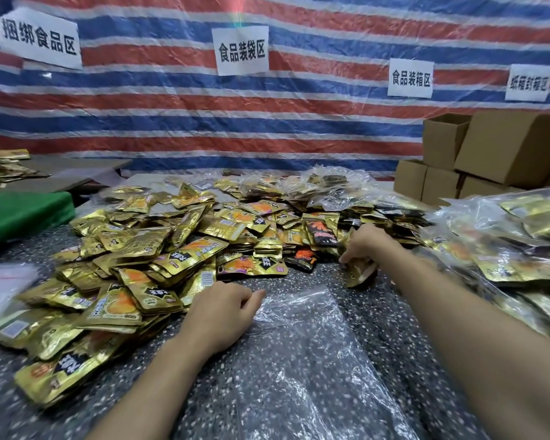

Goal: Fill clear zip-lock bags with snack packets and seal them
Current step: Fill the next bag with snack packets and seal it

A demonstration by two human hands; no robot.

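Note:
A clear zip-lock bag (302, 354) lies flat and empty on the dark speckled table (391, 315) in front of me. My left hand (223, 312) rests at the bag's upper left edge, its fingers curled and pinching the plastic. My right hand (367, 246) reaches into the heap of gold snack packets (159, 246) and grips a small stack of gold packets (359, 271) at the heap's near right edge. Loose packets spread across the table from the far middle to the near left.
Filled clear bags of packets (515, 246) pile up at the right and further ones at the far middle (318, 188). Cardboard boxes (489, 154) stack at the back right. A green board (23, 214) and spare clear bags (0, 287) sit at the left. A striped tarp with paper signs hangs behind.

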